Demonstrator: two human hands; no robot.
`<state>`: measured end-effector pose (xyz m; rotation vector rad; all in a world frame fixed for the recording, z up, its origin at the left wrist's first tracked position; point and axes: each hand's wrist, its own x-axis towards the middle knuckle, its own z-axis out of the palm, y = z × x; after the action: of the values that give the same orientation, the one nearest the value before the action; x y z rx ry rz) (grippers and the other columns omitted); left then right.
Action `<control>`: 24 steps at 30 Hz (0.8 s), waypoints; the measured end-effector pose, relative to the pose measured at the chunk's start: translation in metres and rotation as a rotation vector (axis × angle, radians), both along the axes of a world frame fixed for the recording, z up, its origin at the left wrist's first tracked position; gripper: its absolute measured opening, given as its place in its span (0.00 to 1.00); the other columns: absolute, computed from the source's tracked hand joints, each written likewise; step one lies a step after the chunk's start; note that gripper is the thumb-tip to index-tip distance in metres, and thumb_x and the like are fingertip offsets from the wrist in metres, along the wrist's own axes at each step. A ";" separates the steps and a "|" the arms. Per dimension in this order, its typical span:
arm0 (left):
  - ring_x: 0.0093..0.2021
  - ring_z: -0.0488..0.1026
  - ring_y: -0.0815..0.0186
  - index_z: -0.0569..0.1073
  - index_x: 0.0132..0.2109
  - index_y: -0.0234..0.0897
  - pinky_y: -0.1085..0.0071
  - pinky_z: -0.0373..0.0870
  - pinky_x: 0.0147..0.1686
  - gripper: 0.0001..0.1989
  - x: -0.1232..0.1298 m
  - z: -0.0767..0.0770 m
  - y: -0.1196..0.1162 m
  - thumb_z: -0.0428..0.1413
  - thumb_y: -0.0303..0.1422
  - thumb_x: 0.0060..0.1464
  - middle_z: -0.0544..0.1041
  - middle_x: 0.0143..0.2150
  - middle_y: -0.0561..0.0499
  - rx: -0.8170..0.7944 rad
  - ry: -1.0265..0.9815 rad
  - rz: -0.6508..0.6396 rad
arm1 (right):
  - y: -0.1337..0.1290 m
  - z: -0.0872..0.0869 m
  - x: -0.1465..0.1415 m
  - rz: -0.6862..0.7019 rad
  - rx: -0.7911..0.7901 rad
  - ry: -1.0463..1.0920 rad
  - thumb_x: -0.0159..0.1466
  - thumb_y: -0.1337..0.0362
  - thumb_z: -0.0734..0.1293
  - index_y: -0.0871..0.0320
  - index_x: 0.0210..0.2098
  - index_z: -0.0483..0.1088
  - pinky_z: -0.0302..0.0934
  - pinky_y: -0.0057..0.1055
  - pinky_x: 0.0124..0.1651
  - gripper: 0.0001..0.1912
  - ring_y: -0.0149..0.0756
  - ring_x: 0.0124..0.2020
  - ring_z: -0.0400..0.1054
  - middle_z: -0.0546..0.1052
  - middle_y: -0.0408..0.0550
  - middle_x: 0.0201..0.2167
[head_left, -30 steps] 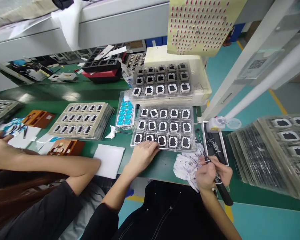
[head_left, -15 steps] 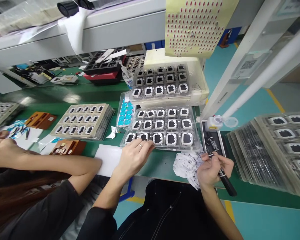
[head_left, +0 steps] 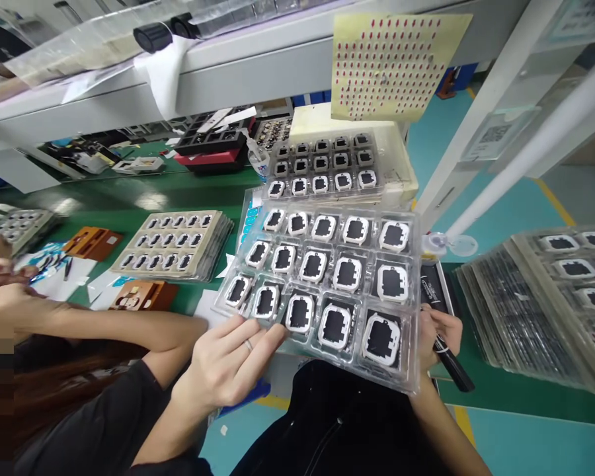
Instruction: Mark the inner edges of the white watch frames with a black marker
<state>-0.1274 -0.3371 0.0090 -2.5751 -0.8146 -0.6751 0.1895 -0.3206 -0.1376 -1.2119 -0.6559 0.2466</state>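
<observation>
A clear plastic tray (head_left: 414,284) is raised off the bench and tilted, with rows of white rounded frames (head_left: 336,326) with black centres in its pockets. My left hand (head_left: 225,362) is closed on the tray's front left edge, thumb underneath out of sight. At the tray's right edge is my right hand (head_left: 441,330), with a black marker pen (head_left: 455,369) held in its fingers. Some of those fingers are hidden behind the tray, and they appear to support its edge too.
More filled trays (head_left: 321,165) sit behind the raised one. A tall tray stack (head_left: 500,317) stands at right, beside a small open box (head_left: 439,287). Left are another tray stack (head_left: 171,244), brown fixtures (head_left: 143,295) and a co-worker's forearm (head_left: 123,328). A shelf beam (head_left: 248,63) crosses above.
The front tray has risen from the bench and come closer, tilted, with my left hand now gripping its edge. My right hand keeps the marker pen. The crumpled white cloth is now hidden.
</observation>
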 end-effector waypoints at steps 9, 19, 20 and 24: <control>0.27 0.73 0.61 0.81 0.48 0.45 0.61 0.68 0.30 0.06 0.015 -0.014 0.108 0.61 0.32 0.79 0.77 0.27 0.53 0.130 -0.023 0.208 | 0.001 -0.035 -0.006 0.063 0.057 0.076 0.70 0.54 0.79 0.52 0.41 0.77 0.77 0.39 0.36 0.12 0.37 0.22 0.76 0.79 0.35 0.25; 0.43 0.82 0.48 0.83 0.51 0.41 0.58 0.71 0.45 0.12 0.045 -0.030 0.242 0.54 0.36 0.79 0.85 0.41 0.39 -0.199 -0.046 0.372 | -0.003 -0.040 -0.002 0.096 0.038 0.045 0.73 0.54 0.79 0.53 0.42 0.78 0.78 0.40 0.40 0.11 0.38 0.24 0.79 0.81 0.36 0.26; 0.45 0.82 0.47 0.83 0.51 0.41 0.57 0.71 0.46 0.11 0.047 -0.030 0.249 0.55 0.36 0.79 0.85 0.42 0.38 -0.214 -0.054 0.368 | -0.004 -0.040 -0.002 0.094 0.037 0.045 0.73 0.54 0.79 0.53 0.42 0.78 0.78 0.40 0.39 0.11 0.39 0.24 0.79 0.80 0.37 0.26; 0.49 0.83 0.45 0.83 0.54 0.40 0.56 0.73 0.50 0.11 0.049 -0.028 0.268 0.56 0.36 0.78 0.85 0.45 0.38 -0.220 -0.046 0.365 | -0.005 -0.040 -0.002 0.115 0.037 0.039 0.74 0.55 0.79 0.53 0.43 0.79 0.77 0.38 0.36 0.10 0.39 0.25 0.79 0.80 0.37 0.25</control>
<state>-0.0782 -0.0694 -0.0189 -2.5003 -1.3996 -0.5592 0.1873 -0.3252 -0.1774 -1.1326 -0.6946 0.3519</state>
